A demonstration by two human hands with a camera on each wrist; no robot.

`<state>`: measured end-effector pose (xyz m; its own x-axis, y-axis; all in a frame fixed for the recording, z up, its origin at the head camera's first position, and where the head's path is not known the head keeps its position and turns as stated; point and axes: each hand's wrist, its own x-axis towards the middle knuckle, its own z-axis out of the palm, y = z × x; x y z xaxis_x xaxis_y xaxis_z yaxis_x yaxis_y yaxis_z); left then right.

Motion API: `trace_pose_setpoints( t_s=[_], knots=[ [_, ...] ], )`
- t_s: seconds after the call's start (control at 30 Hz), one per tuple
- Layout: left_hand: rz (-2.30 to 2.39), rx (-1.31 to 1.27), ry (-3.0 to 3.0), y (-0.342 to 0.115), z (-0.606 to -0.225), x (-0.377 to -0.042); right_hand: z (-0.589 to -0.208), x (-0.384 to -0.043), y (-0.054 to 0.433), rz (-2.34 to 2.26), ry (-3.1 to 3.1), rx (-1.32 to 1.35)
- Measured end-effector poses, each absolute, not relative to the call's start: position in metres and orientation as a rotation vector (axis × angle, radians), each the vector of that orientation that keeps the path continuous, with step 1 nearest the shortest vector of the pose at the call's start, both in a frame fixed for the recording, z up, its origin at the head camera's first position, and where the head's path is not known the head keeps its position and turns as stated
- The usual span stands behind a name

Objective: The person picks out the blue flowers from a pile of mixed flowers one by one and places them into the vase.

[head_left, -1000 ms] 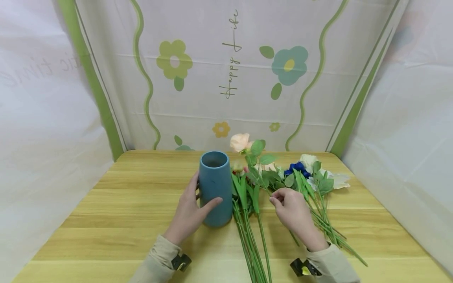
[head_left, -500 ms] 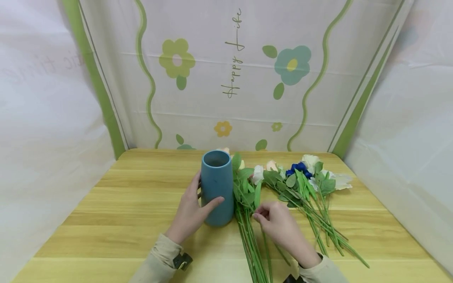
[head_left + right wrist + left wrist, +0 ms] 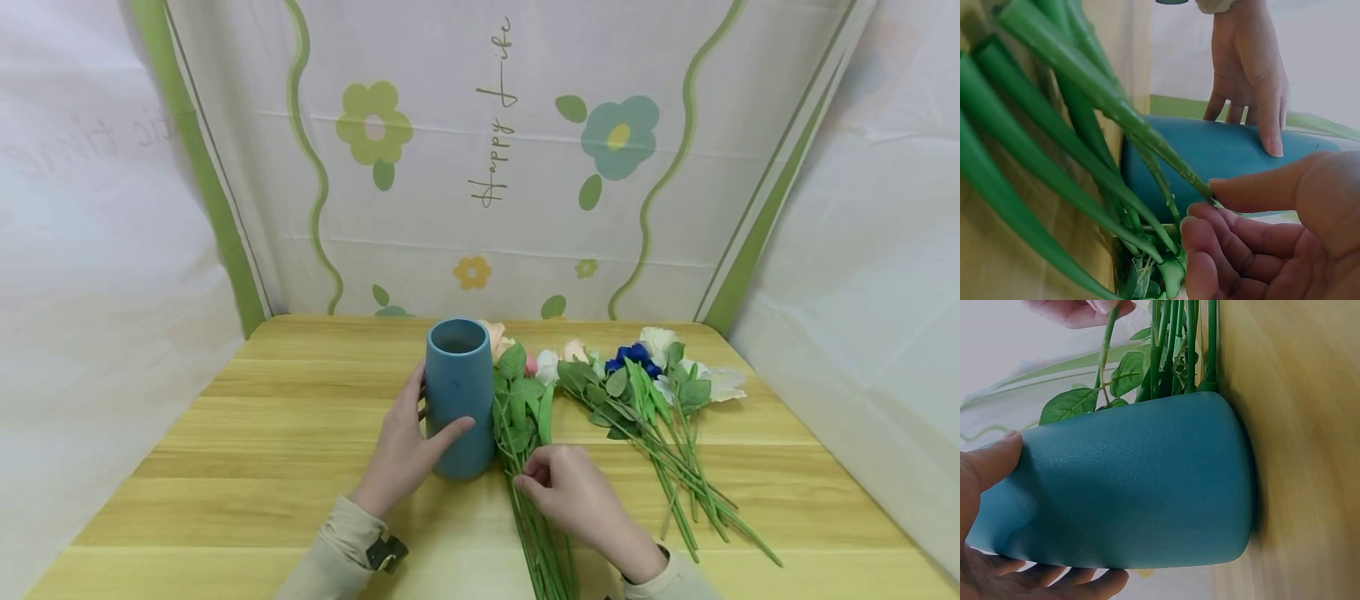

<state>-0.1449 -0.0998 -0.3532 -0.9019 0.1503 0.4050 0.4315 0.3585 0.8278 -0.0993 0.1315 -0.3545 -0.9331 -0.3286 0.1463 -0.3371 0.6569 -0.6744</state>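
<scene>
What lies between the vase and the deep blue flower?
In the head view, a white flower, a pink flower, peach flowers and green leaves lie between the vase and the deep blue flower.

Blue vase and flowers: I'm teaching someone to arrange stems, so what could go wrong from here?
The right hand pinches the held stem with its fingertips, so it might slip or twist.
In the right wrist view, that stem crosses others, so lifting it could snag or drag them.
The tall vase stands upright in the left hand, right beside the flowers; it might tip if bumped after that grip loosens.
</scene>
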Motion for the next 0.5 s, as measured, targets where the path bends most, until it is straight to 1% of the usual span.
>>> trace_pose_setpoints(
  t_s=[0.5],
  knots=[
    [-1.562,-0.525,-2.357,-0.0995,-0.3533,-0.1440,-0.3563,-0.1012,0.1328,1.082,-2.855,0.586]
  ],
)
